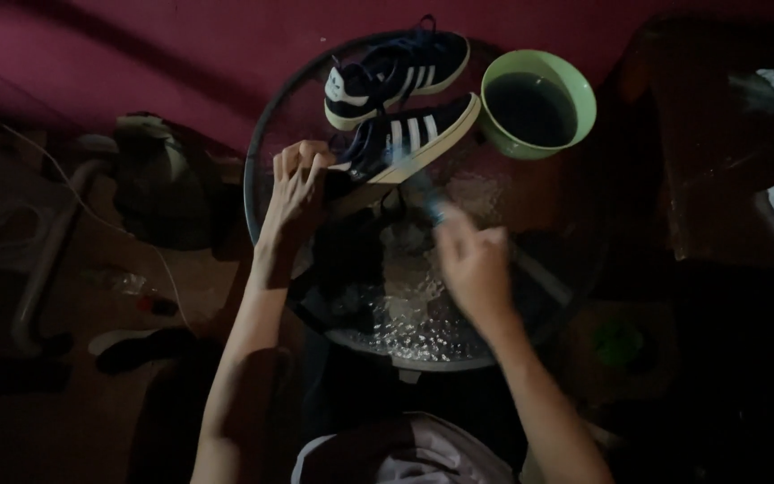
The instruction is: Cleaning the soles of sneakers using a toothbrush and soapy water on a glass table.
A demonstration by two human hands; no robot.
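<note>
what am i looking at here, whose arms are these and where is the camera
The one picture comes from a camera worn on a person's head, looking down, so the two bare arms reaching up from the bottom are that person's own. Below them is a round glass table in a dim room. On it lie two dark sneakers with white stripes and pale soles: the far sneaker and the near sneaker. Beside them stands a green bowl holding dark liquid. The left hand grips the near sneaker at one end. The right hand holds a small brush-like tool pointed at that sneaker; it is blurred, so I cannot say exactly what it is.
</note>
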